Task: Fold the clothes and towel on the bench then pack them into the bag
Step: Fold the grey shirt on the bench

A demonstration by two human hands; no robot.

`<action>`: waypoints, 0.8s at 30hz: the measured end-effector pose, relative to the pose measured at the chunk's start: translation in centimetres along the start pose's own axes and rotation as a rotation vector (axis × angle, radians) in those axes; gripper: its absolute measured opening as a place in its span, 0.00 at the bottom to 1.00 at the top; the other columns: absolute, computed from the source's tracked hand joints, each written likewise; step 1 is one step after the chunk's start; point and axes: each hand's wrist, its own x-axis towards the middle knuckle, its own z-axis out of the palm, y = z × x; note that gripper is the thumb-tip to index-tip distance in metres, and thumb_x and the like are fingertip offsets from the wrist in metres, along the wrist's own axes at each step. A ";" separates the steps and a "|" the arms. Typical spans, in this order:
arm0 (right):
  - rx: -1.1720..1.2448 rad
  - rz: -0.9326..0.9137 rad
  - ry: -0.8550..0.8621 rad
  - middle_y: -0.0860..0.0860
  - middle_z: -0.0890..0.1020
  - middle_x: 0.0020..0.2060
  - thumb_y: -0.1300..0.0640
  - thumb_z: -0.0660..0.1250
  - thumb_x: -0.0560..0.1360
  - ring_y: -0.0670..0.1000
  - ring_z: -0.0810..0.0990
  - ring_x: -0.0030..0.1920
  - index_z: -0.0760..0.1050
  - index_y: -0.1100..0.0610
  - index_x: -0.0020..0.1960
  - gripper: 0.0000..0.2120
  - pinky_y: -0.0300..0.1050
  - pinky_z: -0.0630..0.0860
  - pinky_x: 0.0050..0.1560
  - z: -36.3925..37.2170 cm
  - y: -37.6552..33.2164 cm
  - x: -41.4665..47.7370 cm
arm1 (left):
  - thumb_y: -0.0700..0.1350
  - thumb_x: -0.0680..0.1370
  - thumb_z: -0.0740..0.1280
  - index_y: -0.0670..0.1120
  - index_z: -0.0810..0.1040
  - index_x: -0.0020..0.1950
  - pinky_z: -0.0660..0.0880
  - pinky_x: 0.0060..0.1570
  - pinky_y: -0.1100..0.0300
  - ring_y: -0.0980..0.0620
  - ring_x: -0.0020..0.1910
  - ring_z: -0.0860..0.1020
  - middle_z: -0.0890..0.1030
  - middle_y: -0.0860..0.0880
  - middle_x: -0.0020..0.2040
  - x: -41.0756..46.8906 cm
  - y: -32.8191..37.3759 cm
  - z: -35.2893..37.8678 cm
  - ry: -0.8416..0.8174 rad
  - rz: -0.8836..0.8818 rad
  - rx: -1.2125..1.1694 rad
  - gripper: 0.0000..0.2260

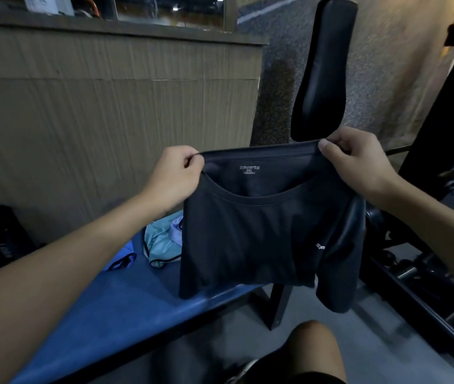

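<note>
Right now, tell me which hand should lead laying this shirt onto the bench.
Probably left. The left hand pinches the shirt above the bench; the right hand holds it out beyond the bench's end, over floor.

The shirt (261, 234) was plain black with white print; the tabletop (126, 303) was blue; the crumpled garment (162, 242) was light blue, dark-trimmed.
</note>
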 end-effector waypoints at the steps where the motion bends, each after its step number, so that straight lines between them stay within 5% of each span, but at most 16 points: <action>1: 0.015 0.007 -0.022 0.45 0.73 0.29 0.54 0.65 0.79 0.40 0.70 0.30 0.76 0.56 0.42 0.09 0.43 0.67 0.37 -0.2 -0.1 -0.1 | 0.39 0.81 0.60 0.35 0.76 0.42 0.62 0.28 0.64 0.59 0.27 0.65 0.70 0.49 0.30 0.0 0.2 -0.3 -0.001 0.024 -0.006 0.12; 8: 0.371 0.081 -0.276 0.58 0.75 0.36 0.45 0.68 0.73 0.53 0.72 0.39 0.72 0.68 0.40 0.24 0.50 0.65 0.42 -1.7 -1.0 -0.9 | 0.40 0.84 0.58 0.42 0.70 0.36 0.60 0.31 0.62 0.59 0.30 0.63 0.66 0.50 0.32 -0.5 1.6 -4.1 -0.137 0.247 0.104 0.15; 11: 0.632 0.214 -0.542 0.68 0.80 0.49 0.47 0.70 0.73 0.61 0.78 0.48 0.73 0.75 0.53 0.28 0.55 0.73 0.49 -2.0 -0.9 -1.5 | 0.47 0.83 0.58 0.37 0.67 0.37 0.60 0.33 0.57 0.57 0.32 0.64 0.65 0.48 0.33 -0.5 1.0 -5.7 -0.244 0.231 0.104 0.18; 14: 0.660 0.259 -0.717 0.58 0.82 0.42 0.55 0.66 0.75 0.50 0.81 0.41 0.75 0.71 0.49 0.17 0.37 0.78 0.40 -1.0 -0.4 -2.0 | 0.63 0.77 0.60 0.37 0.75 0.42 0.69 0.40 0.52 0.52 0.37 0.72 0.76 0.47 0.36 -0.8 -0.4 -6.7 -0.346 0.111 0.052 0.27; 16: 0.608 0.242 -0.683 0.50 0.79 0.33 0.56 0.64 0.76 0.44 0.77 0.33 0.74 0.63 0.42 0.10 0.32 0.72 0.32 0.1 -0.2 -2.3 | 0.63 0.76 0.68 0.43 0.81 0.47 0.77 0.49 0.48 0.50 0.43 0.80 0.85 0.45 0.45 -1.4 -1.3 -7.4 -0.480 -0.011 -0.036 0.22; 20: 0.649 0.229 -0.576 0.51 0.78 0.32 0.59 0.62 0.78 0.43 0.76 0.32 0.72 0.63 0.41 0.09 0.32 0.72 0.31 1.9 -0.1 -2.5 | 0.50 0.70 0.74 0.44 0.80 0.56 0.79 0.56 0.58 0.49 0.54 0.84 0.86 0.48 0.51 -2.3 -2.7 -8.9 -0.706 -0.070 -0.049 0.18; 24: 0.588 0.174 -0.557 0.48 0.79 0.31 0.57 0.64 0.77 0.41 0.76 0.31 0.74 0.61 0.40 0.09 0.31 0.72 0.31 3.1 -0.7 -2.4 | 0.70 0.59 0.76 0.49 0.80 0.39 0.75 0.35 0.66 0.57 0.35 0.81 0.84 0.50 0.37 -2.4 -4.1 -9.9 -0.572 -0.022 -0.008 0.25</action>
